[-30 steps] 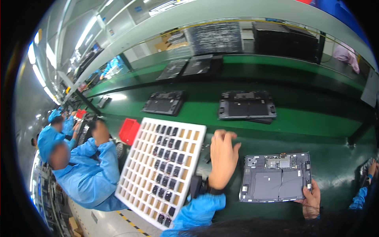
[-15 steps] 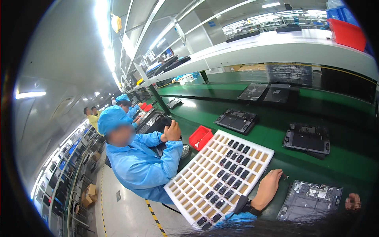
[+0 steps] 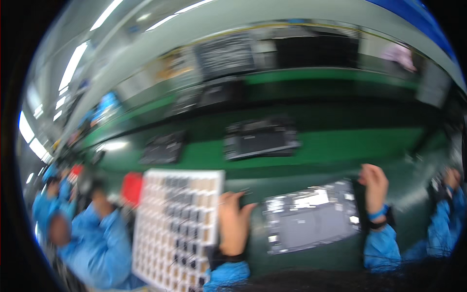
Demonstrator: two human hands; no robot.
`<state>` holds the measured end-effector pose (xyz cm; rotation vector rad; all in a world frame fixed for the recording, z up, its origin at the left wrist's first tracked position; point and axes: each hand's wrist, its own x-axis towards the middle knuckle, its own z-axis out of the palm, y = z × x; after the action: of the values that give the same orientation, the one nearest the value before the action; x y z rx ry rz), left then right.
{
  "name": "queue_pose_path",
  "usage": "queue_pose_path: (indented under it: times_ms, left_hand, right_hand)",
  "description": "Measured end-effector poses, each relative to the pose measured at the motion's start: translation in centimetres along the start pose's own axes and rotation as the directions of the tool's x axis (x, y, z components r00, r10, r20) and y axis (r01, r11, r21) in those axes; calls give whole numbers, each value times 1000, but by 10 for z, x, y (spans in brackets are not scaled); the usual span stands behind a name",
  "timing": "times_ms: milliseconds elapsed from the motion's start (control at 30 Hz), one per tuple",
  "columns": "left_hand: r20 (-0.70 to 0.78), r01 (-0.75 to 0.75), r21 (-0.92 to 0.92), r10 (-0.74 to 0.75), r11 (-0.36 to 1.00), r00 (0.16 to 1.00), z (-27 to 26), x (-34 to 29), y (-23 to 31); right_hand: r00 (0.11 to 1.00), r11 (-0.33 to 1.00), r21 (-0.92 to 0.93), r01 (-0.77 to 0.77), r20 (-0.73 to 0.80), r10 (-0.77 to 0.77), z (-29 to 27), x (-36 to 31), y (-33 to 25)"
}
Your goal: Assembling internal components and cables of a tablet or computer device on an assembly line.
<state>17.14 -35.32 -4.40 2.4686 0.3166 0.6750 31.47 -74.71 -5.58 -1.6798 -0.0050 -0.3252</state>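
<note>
An opened tablet-like device (image 3: 311,224), grey with bare inner parts, lies on the green bench between my hands. My left hand (image 3: 233,226) is beside the right edge of a white foam tray (image 3: 220,194); its thumb and fingers are apart. A small dark thing (image 3: 246,191) shows at its fingertips, too blurred to name, and I see no grip on it. By the device's upper right corner is my right hand (image 3: 375,190), fingers bent together; anything inside them is hidden. Small black parts (image 3: 182,214) fill several tray compartments.
Behind the device lie another opened unit (image 3: 262,138) and a darker one (image 3: 163,147). A red bin (image 3: 132,189) stands left of the tray. A co-worker in blue (image 3: 92,248) sits at the left; another person's hand (image 3: 452,177) shows at the far right.
The view has swung to the right and blurred, bringing the device to the middle. My left thumb now stands apart from the fingers. More of my right hand and forearm shows, near the device's upper corner.
</note>
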Motion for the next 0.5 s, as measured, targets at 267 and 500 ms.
queue_pose_path:
  times_ms: [267, 500]
  left_hand:
    - [-13, 54, 20, -54, 998, 998, 7, 8, 23]
    - [114, -14, 60, 7, 998, 993, -4, 17, 19]
  right_hand:
    - [994, 995, 103, -15, 113, 4, 6, -13, 11]
    - [980, 997, 69, -39, 200, 24, 9, -17, 11]
